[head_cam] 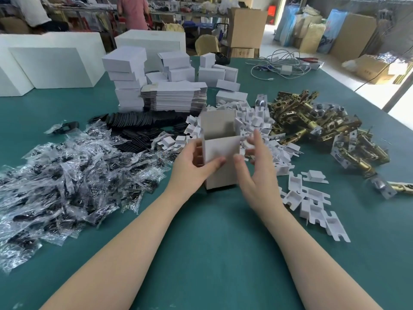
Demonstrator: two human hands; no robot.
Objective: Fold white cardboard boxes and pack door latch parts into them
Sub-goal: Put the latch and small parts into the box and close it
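A white box (220, 153) stands upright, top open, at table (212, 253) centre. The left hand (192, 162) grips its left side, thumb across the front; the right hand (252, 166), fingers spread, thumb touching. Brass latches (312, 121) lie at two o'clock.

The left hand (192, 162) covers the left wall of the upright white box (220, 151), and its fingertips are hidden behind that wall. The right hand (252, 166) is motion-blurred; contact with the box cannot be determined. The box interior bottom is not visible. Contents of the clear plastic bags (67, 175) are too small to identify, and the pile is cut off at the left edge. The brass latch (402, 187) is cut off at the right edge.
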